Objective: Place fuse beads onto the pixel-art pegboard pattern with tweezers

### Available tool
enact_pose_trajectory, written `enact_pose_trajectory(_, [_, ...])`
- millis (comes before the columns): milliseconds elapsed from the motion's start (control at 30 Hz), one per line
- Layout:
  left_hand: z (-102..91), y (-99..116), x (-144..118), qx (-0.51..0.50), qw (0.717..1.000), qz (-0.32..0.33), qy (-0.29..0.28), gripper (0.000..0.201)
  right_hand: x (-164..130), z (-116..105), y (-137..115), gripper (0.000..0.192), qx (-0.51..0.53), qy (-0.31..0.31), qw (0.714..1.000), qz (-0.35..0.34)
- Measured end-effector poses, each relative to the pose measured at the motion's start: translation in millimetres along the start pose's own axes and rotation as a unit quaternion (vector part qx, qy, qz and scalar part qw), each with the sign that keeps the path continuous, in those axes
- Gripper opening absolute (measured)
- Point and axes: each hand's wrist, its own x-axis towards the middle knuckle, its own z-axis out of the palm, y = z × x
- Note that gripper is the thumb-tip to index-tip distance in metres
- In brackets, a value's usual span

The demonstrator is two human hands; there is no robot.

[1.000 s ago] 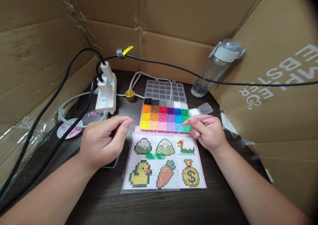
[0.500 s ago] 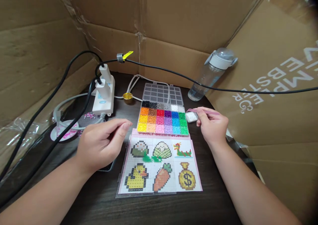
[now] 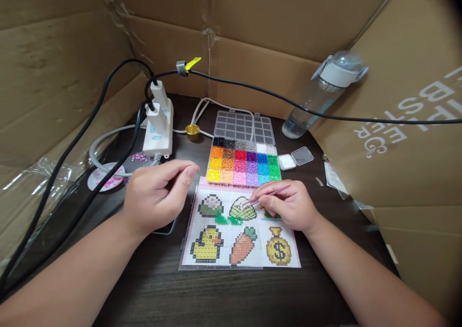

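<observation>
Grips slim pink tweezers (image 3: 277,191) in right hand (image 3: 293,207), clenches left hand (image 3: 157,194), has small green bead patches (image 3: 221,218) on clear plastic pegboard (image 3: 202,268), seemingly leaving most unfilled.

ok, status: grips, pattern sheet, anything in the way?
Right grip: pink tweezers, tips over pattern sheet. Left grip: curled, nothing visible inside. Green beads mid-sheet. Upper-right picture partly hidden by right grip.

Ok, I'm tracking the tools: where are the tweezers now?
In the head view, the pink tweezers are in the right hand, right of centre, with their tip over the upper middle picture on the pattern sheet, in front of the bead box.
</observation>
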Motion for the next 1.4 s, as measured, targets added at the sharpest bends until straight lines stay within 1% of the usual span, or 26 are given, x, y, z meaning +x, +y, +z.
enact_pose_trajectory(300, [1.1,3.4,-0.5,-0.007,1.0,-0.014,0.001,0.013,0.2,3.0,-0.6,0.011,-0.001,-0.06,0.998,-0.026])
enact_pose_trajectory(433, [1.0,3.4,-0.7,-0.007,1.0,-0.009,0.004,0.012,-0.1,3.4,-0.6,0.011,-0.003,-0.051,0.998,-0.019])
enact_pose_trajectory(733, [0.9,4.9,-1.4,-0.007,0.999,-0.033,-0.002,0.016,-0.4,2.5,-0.4,0.013,-0.014,-0.042,0.999,-0.006])
enact_pose_trajectory(967, [0.8,3.5,-1.4,-0.009,1.0,-0.016,-0.003,0.013,-0.1,3.0,-0.3,0.012,-0.019,-0.046,0.999,-0.008])
enact_pose_trajectory(1300, [1.8,3.4,-1.2,-0.005,1.0,-0.021,-0.005,0.013,0.6,3.0,-1.3,0.012,-0.015,-0.054,0.998,-0.002])
enact_pose_trajectory(1400, [1.2,3.3,-1.4,-0.006,1.0,-0.017,-0.004,0.013,-0.4,2.9,-0.4,0.013,-0.011,-0.045,0.999,0.003])
